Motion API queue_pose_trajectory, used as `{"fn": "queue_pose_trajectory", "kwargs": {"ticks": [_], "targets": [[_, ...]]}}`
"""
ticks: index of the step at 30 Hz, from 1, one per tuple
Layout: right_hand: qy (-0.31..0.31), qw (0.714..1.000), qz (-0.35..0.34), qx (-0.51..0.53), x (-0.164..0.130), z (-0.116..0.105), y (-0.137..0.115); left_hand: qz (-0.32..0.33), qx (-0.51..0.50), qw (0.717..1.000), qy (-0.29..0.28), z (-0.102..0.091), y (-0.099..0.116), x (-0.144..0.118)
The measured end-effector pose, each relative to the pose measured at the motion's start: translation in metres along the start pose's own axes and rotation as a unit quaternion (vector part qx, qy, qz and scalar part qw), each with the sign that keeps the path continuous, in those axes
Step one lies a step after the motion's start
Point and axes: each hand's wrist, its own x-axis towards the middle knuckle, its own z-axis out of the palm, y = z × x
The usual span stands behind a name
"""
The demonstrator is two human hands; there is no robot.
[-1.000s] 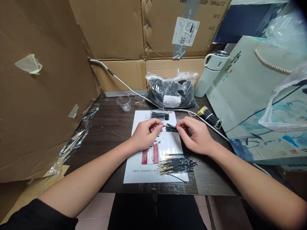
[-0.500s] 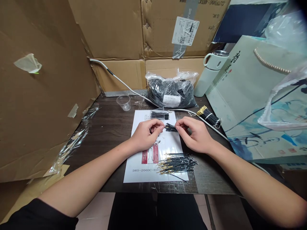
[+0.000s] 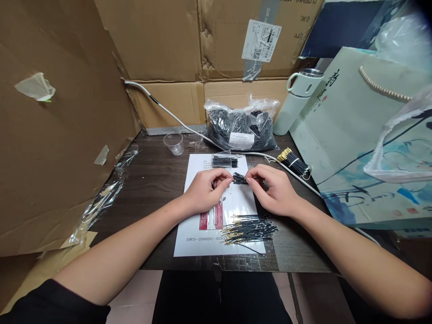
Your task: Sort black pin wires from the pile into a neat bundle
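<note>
My left hand is closed in a pinch above the printed sheet, fingertips pointing right; whatever it holds is too small to make out. Facing it, my right hand is pinched as well, its fingertips beside a small pile of short black pieces. What lies between those fingertips is hidden. Nearer the table's front edge, a loose heap of black wires with gold-coloured ends covers the sheet's right side. Beyond my left hand, a small clear box contains more short black pieces.
A clear bag of black pieces stands at the back, crossed in front by a white cable. A tied wire bundle lies right. A plastic cup, a pale bottle, a paper bag and cardboard walls surround the table.
My fingertips have come very slightly closer together. Both hands stay pinched, and the wires and pieces lie where they were. The view has shifted a little.
</note>
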Motion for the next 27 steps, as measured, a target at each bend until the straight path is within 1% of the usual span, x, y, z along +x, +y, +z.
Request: {"fn": "queue_pose_trajectory", "kwargs": {"ticks": [17, 19, 21, 23, 25, 27], "targets": [[-0.008, 1.0, 0.01, 0.003, -0.002, 0.003, 0.001, -0.006, -0.01, 1.0, -0.009, 0.002, 0.0, 0.0], [-0.003, 1.0, 0.012, 0.003, -0.001, 0.002, 0.001, -0.011, -0.015, 1.0, -0.004, 0.001, -0.001, 0.0], [0.005, 1.0, 0.016, -0.001, 0.0, 0.001, 0.002, -0.016, -0.01, 1.0, 0.013, 0.0, -0.002, 0.001], [0.011, 0.999, 0.027, -0.014, 0.001, 0.001, 0.007, -0.015, 0.025, 0.999, 0.042, -0.003, -0.004, 0.002], [0.014, 0.999, 0.04, -0.03, 0.002, 0.001, 0.013, -0.001, 0.086, 0.994, 0.071, -0.005, -0.006, 0.003], [0.013, 0.997, 0.054, -0.045, 0.002, 0.002, 0.02, 0.018, 0.148, 0.985, 0.082, -0.006, -0.008, 0.004]]}}
